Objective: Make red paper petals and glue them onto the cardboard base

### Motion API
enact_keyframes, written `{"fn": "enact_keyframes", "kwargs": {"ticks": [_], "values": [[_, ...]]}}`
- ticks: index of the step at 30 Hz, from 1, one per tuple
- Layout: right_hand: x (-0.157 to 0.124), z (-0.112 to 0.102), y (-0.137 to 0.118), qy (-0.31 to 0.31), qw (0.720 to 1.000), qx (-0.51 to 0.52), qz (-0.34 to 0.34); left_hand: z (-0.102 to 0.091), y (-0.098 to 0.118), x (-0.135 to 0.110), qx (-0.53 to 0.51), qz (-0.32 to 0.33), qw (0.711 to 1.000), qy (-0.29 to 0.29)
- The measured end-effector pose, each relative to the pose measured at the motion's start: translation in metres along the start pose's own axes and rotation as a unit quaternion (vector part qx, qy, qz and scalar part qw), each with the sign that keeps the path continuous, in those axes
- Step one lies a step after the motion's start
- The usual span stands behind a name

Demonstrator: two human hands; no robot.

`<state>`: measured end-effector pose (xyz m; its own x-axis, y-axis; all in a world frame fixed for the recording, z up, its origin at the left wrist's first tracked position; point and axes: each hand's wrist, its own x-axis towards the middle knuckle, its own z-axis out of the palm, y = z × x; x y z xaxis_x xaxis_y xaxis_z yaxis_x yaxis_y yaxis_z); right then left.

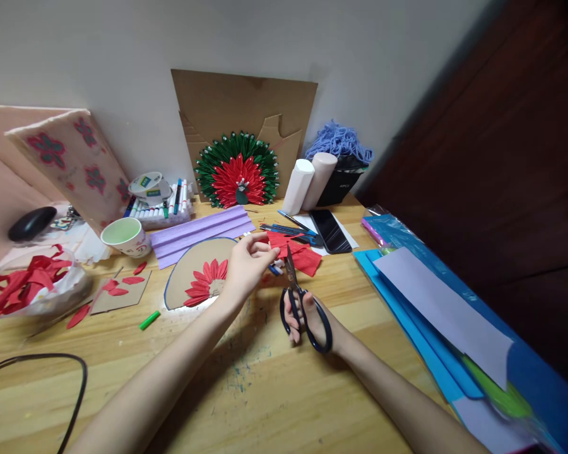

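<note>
My right hand (pixel 312 323) grips black-handled scissors (pixel 299 301), blades pointing up and away toward a strip of red crepe paper (pixel 297 252). My left hand (pixel 248 265) pinches the edge of that red paper with fingers closed, just left of the blade tips. Beneath my left wrist lies a half-round cardboard piece (pixel 192 272) with red paper petals glued in a fan.
A finished red-and-green paper peacock fan (pixel 237 170) leans on cardboard at the wall. Purple crepe paper (pixel 201 232), a paper cup (pixel 125 236), markers (pixel 163 208), a phone (pixel 330 231), two white rolls (pixel 307 183), blue paper sheets (pixel 430 315), red scraps (pixel 26 284), a black cable (pixel 71 391).
</note>
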<state>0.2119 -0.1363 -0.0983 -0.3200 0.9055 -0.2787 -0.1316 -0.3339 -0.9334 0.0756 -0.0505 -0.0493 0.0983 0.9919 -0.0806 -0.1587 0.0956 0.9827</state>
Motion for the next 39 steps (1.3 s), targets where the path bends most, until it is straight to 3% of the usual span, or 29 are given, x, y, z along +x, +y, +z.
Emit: {"fn": "enact_keyframes", "kwargs": {"ticks": [9, 21, 26, 32, 39], "values": [[0.002, -0.002, 0.002, 0.024, 1.0, 0.014, -0.002, 0.003, 0.0, -0.002, 0.014, -0.021, 0.999, -0.039], [0.006, -0.005, -0.005, 0.044, 0.996, 0.052, 0.051, -0.001, 0.009, -0.002, 0.032, -0.055, 0.998, -0.023], [0.006, -0.006, -0.001, 0.055, 0.997, -0.016, 0.042, -0.002, 0.003, 0.001, 0.05, -0.036, 0.998, -0.027], [0.0, 0.002, -0.008, 0.063, 0.997, -0.017, 0.05, -0.005, -0.002, 0.004, 0.069, 0.003, 0.998, -0.017], [-0.003, 0.002, -0.005, 0.018, 0.999, -0.006, 0.032, -0.006, -0.003, 0.003, 0.068, 0.021, 0.997, -0.021]]}}
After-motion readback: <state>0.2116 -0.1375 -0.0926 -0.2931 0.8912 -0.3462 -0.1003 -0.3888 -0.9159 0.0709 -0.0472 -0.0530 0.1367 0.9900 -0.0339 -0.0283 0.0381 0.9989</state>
